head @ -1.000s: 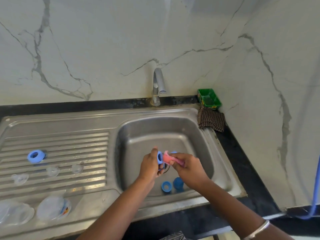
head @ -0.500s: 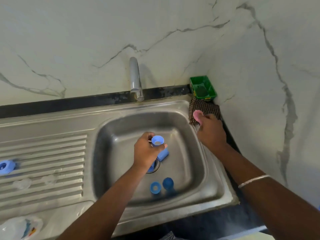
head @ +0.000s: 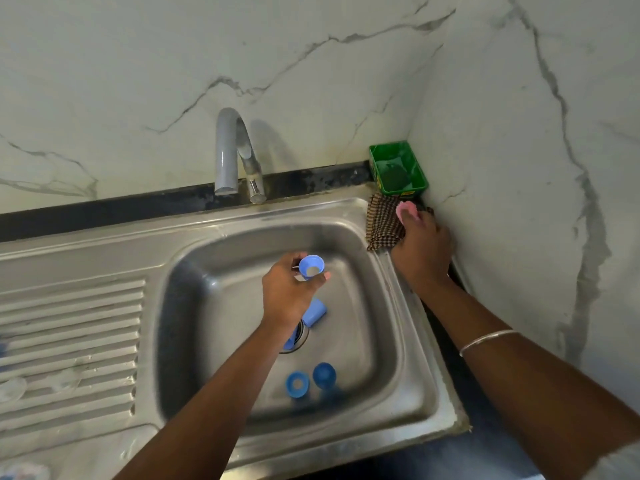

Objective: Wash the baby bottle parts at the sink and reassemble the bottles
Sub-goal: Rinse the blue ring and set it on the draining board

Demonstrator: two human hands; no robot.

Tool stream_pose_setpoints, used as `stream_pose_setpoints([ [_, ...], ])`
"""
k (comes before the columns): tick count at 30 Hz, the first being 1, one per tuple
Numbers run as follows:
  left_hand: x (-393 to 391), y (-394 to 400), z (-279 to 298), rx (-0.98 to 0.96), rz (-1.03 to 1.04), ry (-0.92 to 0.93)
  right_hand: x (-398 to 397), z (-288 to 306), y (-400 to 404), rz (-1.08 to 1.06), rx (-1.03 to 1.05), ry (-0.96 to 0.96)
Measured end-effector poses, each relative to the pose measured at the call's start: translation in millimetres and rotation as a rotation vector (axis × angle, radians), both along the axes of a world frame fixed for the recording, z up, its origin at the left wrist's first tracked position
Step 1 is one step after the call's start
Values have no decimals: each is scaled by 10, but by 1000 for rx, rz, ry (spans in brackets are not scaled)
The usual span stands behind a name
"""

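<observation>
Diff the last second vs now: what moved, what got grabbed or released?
Right hand carried the pink sponge off the blue ring, right and back onto the checked cloth. Left hand keeps holding the ring over the basin. Nothing released. Blue parts in the basin unmoved.

White grey-veined marble walls (head: pixel 311 64) meet in corner; black counter strip (head: pixel 138 206) below.

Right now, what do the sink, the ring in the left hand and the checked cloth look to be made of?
Sink: brushed stainless steel, going by its grey sheen and soft reflections. Blue ring, held by the left hand: probably smooth moulded plastic, uniform in colour. Checked cloth: woven fabric, matte, with limp folds.
</observation>
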State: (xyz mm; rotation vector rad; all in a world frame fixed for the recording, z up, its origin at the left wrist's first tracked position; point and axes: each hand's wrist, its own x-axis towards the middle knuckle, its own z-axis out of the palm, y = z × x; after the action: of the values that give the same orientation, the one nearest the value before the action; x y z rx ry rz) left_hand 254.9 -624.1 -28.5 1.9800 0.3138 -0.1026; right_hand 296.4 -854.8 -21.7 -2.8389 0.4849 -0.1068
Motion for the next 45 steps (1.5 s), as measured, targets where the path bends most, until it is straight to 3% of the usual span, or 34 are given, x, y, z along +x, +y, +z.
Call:
stream_pose_setpoints([
  [2,29,34,-12,-1,15,6,7,50,110,-19,-65,-78],
  [5,73,116,-10,-20,71,-2,84,82,350,174,-48,-243],
  [8,131,222,-5,-34,122,-22,242,87,751,410,294,-213],
  [12,200,441,20,-63,132,-51,466,156,1324,448,801,-21],
  [18,321,715,89,-35,111,-73,885,289,1821,395,1023,0],
  [25,387,792,116,-53,22,-206,1140,252,2075,408,960,199],
  [35,532,841,127,-128,14,-258,1195,193,2140,510,691,172],
  [40,557,861,133,-154,10,-256,1132,247,2108,516,686,177],
  [45,561,863,102,-175,-9,-239,762,217,1961,355,869,-27],
])
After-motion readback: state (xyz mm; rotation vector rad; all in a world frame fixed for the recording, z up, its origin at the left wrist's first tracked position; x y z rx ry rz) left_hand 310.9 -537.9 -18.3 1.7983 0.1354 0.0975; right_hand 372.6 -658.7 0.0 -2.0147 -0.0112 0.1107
